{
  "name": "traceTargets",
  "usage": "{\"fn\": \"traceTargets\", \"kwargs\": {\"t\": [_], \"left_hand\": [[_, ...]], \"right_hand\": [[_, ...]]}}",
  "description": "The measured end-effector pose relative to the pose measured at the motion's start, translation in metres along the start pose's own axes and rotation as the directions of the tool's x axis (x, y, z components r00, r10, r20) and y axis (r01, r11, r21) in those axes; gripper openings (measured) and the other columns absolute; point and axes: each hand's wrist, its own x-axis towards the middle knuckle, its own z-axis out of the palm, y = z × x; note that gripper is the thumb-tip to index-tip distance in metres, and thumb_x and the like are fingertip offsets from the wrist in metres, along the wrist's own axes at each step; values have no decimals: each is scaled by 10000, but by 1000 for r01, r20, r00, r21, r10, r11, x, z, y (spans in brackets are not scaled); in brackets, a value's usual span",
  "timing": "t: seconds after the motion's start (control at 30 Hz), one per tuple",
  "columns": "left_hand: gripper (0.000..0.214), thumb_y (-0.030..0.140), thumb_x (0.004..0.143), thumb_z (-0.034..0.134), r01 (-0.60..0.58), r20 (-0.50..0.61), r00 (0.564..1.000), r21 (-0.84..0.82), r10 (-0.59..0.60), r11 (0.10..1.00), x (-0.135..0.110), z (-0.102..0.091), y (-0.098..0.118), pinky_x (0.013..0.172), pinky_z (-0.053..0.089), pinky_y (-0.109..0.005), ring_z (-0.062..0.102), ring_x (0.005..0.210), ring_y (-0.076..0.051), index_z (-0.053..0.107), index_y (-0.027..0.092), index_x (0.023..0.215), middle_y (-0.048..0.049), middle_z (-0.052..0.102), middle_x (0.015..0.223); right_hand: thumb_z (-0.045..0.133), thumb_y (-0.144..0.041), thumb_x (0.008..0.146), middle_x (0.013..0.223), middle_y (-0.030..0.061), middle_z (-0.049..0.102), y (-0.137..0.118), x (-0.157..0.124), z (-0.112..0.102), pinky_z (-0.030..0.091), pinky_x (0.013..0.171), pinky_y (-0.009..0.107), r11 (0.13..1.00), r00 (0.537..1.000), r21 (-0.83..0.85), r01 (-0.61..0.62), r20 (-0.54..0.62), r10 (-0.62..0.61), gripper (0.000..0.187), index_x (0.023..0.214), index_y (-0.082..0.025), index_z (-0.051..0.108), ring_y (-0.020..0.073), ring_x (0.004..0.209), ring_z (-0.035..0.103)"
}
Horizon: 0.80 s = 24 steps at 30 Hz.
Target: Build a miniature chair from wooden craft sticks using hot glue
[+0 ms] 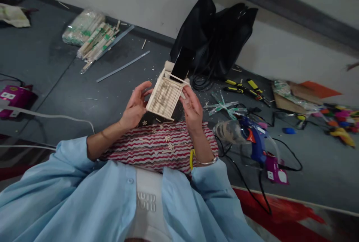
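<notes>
"Pale wooden sticks, laid side by side, make up the stick panel point(165, 98) between our hands. How do we have it?"

"Tilted, above the far edge of the striped cloth point(126, 146). Our right hand point(192, 109) pinches its right edge, fingers bent close together. Our left hand point(137, 105) is at the left edge, its fingers parted; whether they press on the wood, we can't tell."

"And the black smartphone point(183, 62)?"

"Right by the upper end. Whether it leans on the panel or stands beyond it, we can't make out."

"How do we expect the panel to handle?"

"Light and fairly stiff, we'd judge, and dry rather than slippery. Thin sticks look easy to snap, and the joints are probably the weakest places."

"So where do we take hold?"

"By the two long sides, with a gentle, even squeeze. Pushing a thumb into the middle of the sticks, or twisting one corner against another, could crack something loose."
</notes>
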Motion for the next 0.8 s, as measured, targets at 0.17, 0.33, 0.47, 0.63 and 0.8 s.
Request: {"fn": "traceTargets", "kwargs": {"t": [0.17, 0.33, 0.47, 0.63, 0.8], "left_hand": [[729, 364, 635, 581, 161, -225, 957, -103, -180, 982, 7, 4, 16, 1062, 513, -414, 522, 1382, -296, 542, 295, 1359, -76, 552, 1490], [786, 328, 622, 514, 194, -280, 935, -114, -219, 974, 5, 6, 17, 1080, 512, -424, 514, 1405, -286, 493, 275, 1406, -93, 542, 1496], [759, 340, 653, 511, 189, -232, 949, -132, -216, 973, -3, 16, 19, 1097, 500, -436, 504, 1413, -282, 469, 279, 1408, -98, 529, 1503], [686, 312, 648, 525, 193, -194, 952, -221, -237, 956, -13, 31, 28, 1069, 505, -439, 530, 1368, -273, 498, 282, 1333, -95, 556, 1454], [544, 232, 631, 593, 339, -174, 916, -145, -361, 929, -8, 29, 38, 990, 498, -358, 605, 1150, -214, 575, 244, 1175, -62, 641, 1195]], "right_hand": [[621, -705, 885, 1475, 106, 616, -14, 5, 0, 526, 1118, 517, 989, 995, -141, -42, -90, 30, 636, 1361, -284, 621, 289, 1382, 586], [679, -461, 920, 1162, 85, 708, -49, -29, -7, 608, 822, 358, 905, 997, -424, 11, -59, -40, 486, 1360, -260, 640, 201, 960, 689], [644, -339, 942, 963, 60, 678, -60, -52, -2, 576, 828, 367, 710, 992, -694, 121, 117, -55, 406, 1334, -247, 686, 206, 847, 647], [542, -253, 978, 996, 77, 695, -47, -53, 1, 552, 814, 355, 614, 986, -774, 155, 157, -50, 323, 1244, -253, 725, 228, 871, 660], [533, -235, 982, 982, 71, 697, -40, -44, -7, 551, 864, 355, 614, 980, -767, 187, 101, -172, 227, 1043, -249, 751, 230, 928, 668]]}}
